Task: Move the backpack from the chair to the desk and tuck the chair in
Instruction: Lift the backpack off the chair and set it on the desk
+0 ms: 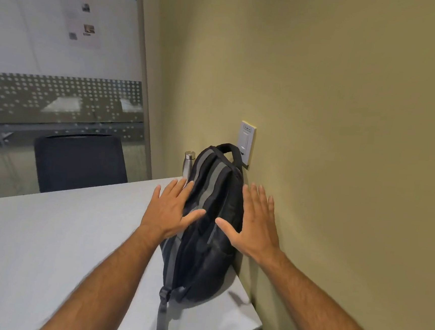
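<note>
Both hands are spread flat with fingers apart, gripping nothing: the left hand (171,208) lies against the backpack's (206,232) left face, the right hand (254,224) hovers by its right side. The black and grey backpack stands upright on the desk (46,250), leaning on the olive wall (346,123), one strap (161,318) hanging over the near edge. A steel bottle (188,165) stands just behind it; a wall switch (246,141) sits above. A dark chair (79,163) stands at the far side before frosted glass (59,98). The desk's left stretch lies bare.

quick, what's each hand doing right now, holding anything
Left hand: open, fingers spread, flat against the backpack, gripping nothing.
Right hand: open, fingers spread, beside the backpack, holding nothing.
</note>
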`<state>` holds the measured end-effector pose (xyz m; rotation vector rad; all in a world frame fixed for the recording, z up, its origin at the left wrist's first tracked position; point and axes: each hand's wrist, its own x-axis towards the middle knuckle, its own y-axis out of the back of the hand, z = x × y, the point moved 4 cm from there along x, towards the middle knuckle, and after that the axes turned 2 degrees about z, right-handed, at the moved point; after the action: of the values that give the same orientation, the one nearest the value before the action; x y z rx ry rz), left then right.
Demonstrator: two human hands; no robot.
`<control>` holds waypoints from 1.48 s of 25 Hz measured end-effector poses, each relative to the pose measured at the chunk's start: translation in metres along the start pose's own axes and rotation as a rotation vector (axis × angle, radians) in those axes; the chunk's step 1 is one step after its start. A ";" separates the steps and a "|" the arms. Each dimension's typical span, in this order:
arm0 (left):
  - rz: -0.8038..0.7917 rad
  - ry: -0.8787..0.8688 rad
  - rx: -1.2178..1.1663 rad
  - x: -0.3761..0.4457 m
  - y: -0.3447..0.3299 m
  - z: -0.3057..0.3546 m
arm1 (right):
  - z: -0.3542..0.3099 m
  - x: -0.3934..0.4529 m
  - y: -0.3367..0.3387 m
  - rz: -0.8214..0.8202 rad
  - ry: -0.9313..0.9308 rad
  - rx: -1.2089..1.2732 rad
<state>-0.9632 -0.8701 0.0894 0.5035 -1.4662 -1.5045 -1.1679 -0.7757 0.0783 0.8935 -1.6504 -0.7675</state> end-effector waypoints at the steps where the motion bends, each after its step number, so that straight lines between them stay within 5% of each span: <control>1: -0.015 0.015 0.014 -0.020 0.000 0.007 | 0.000 -0.015 0.003 -0.017 0.003 0.011; 10: -0.090 0.135 0.149 -0.197 0.001 0.036 | -0.009 -0.155 0.017 -0.151 0.065 -0.050; 23: -0.103 0.090 0.189 -0.405 0.054 0.050 | -0.085 -0.338 0.091 -0.173 0.016 -0.098; 37: -0.161 0.165 0.227 -0.621 0.110 0.073 | -0.163 -0.516 0.159 -0.244 0.051 0.070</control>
<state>-0.6937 -0.3004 0.0125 0.8796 -1.5013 -1.3883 -0.9550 -0.2600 -0.0028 1.1700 -1.5490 -0.8486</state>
